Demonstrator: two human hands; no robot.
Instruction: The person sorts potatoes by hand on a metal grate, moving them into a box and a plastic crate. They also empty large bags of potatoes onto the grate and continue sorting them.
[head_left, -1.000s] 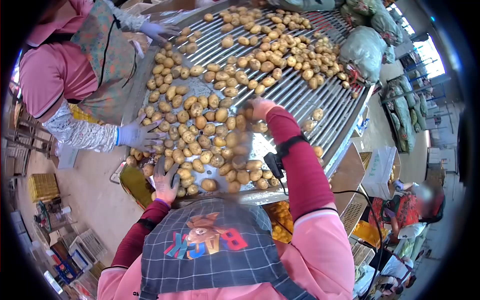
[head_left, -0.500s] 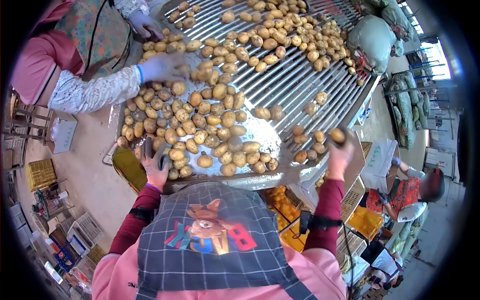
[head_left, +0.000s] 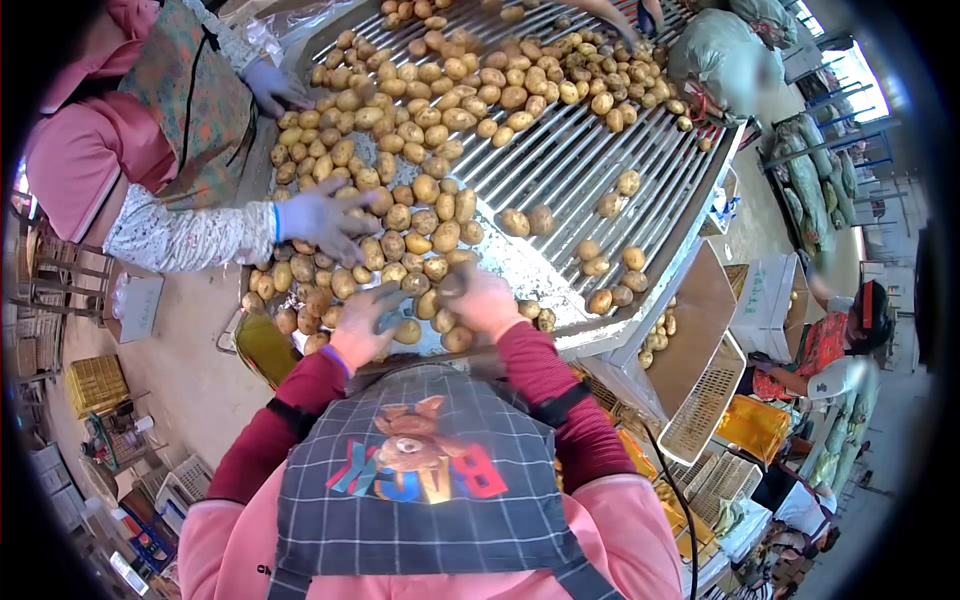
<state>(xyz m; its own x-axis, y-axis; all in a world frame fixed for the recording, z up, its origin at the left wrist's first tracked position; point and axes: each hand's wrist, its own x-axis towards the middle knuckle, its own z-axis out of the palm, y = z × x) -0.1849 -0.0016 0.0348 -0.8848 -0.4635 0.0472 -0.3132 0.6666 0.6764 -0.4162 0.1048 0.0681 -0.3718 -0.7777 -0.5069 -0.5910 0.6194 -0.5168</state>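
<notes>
Potatoes [head_left: 398, 218] lie in a crowded layer on the metal sorting table [head_left: 520, 265] in front of me. My left hand [head_left: 366, 326], in a glove with dark fingertips, is low over the near potatoes, with thumb and fingers apart and nothing seen between them. Close by on its right, my right hand [head_left: 484, 304] reaches down among the potatoes at the near edge. Its fingers are bent and smeared by motion, so whether they hold a potato is hidden. A few potatoes show between my two hands.
A co-worker's gloved hand [head_left: 328, 218] spreads over potatoes at the left, their other hand [head_left: 272, 86] farther back. Another person's hand shows at the far edge. Metal rollers [head_left: 560, 170] carry more potatoes. Full sacks [head_left: 725, 62] stand far right; a cardboard box [head_left: 690, 335] stands nearer.
My right hand has moved left from the table's right side, where it had a potato, to beside my left hand. My left hand has moved right. The co-worker's nearer hand has come closer to me.
</notes>
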